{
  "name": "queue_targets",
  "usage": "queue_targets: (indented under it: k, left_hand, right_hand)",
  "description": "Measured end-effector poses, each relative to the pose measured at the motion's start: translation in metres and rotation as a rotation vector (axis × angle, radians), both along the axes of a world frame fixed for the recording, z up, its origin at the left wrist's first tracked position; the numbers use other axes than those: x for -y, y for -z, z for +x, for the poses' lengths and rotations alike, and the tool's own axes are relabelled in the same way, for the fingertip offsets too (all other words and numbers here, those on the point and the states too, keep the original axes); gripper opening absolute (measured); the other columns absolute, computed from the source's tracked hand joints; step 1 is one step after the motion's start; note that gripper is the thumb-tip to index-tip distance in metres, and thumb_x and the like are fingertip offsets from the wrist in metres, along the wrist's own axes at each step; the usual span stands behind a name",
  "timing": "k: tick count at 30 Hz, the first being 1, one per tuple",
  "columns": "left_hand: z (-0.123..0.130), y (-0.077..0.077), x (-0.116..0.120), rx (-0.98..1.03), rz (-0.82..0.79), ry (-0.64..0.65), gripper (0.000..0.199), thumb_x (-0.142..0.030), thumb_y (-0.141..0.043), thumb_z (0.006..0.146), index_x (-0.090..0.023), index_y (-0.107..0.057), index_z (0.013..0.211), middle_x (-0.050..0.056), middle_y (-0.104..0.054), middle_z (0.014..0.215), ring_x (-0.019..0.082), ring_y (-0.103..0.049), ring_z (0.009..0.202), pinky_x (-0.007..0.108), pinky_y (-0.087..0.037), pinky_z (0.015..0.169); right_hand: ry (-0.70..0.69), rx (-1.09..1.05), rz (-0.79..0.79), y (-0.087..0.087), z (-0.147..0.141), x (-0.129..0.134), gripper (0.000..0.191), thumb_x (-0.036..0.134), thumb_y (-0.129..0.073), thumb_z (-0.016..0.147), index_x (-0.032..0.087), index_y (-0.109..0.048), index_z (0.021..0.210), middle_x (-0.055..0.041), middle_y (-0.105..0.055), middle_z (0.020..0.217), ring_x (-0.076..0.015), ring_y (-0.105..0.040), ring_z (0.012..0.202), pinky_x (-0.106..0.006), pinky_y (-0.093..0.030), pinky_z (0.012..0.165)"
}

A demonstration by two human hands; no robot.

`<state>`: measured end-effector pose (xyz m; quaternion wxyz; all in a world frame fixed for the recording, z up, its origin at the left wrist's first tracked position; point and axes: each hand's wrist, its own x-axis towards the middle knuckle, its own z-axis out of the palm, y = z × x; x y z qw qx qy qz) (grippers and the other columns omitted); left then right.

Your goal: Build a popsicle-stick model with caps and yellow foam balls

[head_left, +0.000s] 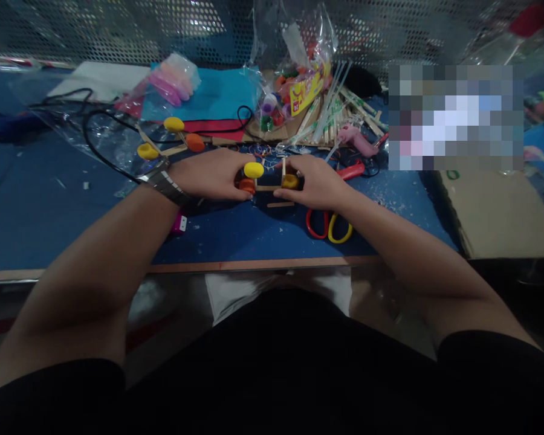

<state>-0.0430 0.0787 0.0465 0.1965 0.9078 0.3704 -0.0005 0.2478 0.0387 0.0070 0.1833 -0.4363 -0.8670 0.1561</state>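
Observation:
Between my hands is a small frame of wooden craft sticks (267, 188) with round caps at its corners, like wheels. A yellow cap (254, 170) and an orange cap (246, 186) sit at its left end; a darker yellow cap (291, 181) is at the right. My left hand (217, 173), with a watch on the wrist, is closed round the left end. The fingers of my right hand (320, 181) grip the right end by the darker cap and an upright stick. A loose craft stick (281, 205) lies just in front of the frame.
Scissors with red and yellow handles (317, 225) lie by my right forearm. Behind are a pink glue gun (358, 140), clear glue sticks (333, 103), a bag of coloured caps (283, 99) and a black cord (88, 130). Another stick-and-cap piece (174, 150) stands left; cardboard (503, 211) lies right.

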Motion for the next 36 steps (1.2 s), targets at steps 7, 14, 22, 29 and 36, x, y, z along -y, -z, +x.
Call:
queue_targets:
  k: [7,14,22,29,36]
  left_hand:
    - [-0.007,0.006,-0.008,-0.029,0.026,-0.040,0.039,-0.059,-0.076,0.094,-0.026,-0.070,0.114,0.009,-0.083,0.105,0.030,-0.078,0.097,0.038,-0.052,0.081]
    - [-0.007,0.005,-0.007,-0.055,0.026,-0.058,0.046,-0.061,-0.071,0.096,-0.024,-0.071,0.122,0.014,-0.082,0.121,0.033,-0.077,0.106,0.039,-0.052,0.087]
    - [-0.006,0.005,-0.006,-0.044,0.023,-0.092,0.058,-0.069,-0.075,0.091,-0.025,-0.071,0.128,0.008,-0.080,0.123,0.030,-0.073,0.109,0.039,-0.048,0.087]
    - [-0.003,-0.001,-0.001,0.061,0.073,-0.034,0.041,-0.058,-0.080,0.088,-0.026,-0.067,0.109,0.009,-0.079,0.109,0.030,-0.073,0.096,0.039,-0.047,0.082]
    - [-0.003,0.004,-0.002,0.097,0.152,-0.002,0.036,-0.051,-0.077,0.088,-0.021,-0.069,0.107,0.009,-0.080,0.108,0.025,-0.071,0.092,0.036,-0.048,0.078]
  right_hand:
    - [0.014,-0.008,0.019,0.006,0.035,-0.006,0.062,0.060,-0.090,0.096,0.023,-0.081,0.145,-0.0178,-0.084,0.140,-0.0463,-0.074,0.132,-0.062,-0.057,0.118]
    - [0.016,-0.016,0.038,0.008,0.035,-0.010,0.043,0.067,-0.072,0.109,0.025,-0.083,0.112,-0.0151,-0.082,0.121,-0.0424,-0.073,0.122,-0.062,-0.053,0.119]
    - [0.019,-0.055,0.026,0.007,0.033,-0.008,0.033,0.061,-0.076,0.108,0.028,-0.082,0.112,-0.0119,-0.085,0.123,-0.0399,-0.075,0.123,-0.059,-0.055,0.116]
    - [0.087,-0.211,0.027,-0.001,0.039,-0.005,0.037,0.059,-0.073,0.108,0.026,-0.075,0.124,-0.0145,-0.084,0.128,-0.0391,-0.077,0.122,-0.059,-0.058,0.116]
    - [0.064,-0.296,-0.032,0.006,0.042,-0.007,0.038,0.051,-0.088,0.094,0.026,-0.075,0.120,-0.0103,-0.084,0.115,-0.0347,-0.078,0.109,-0.056,-0.066,0.109]
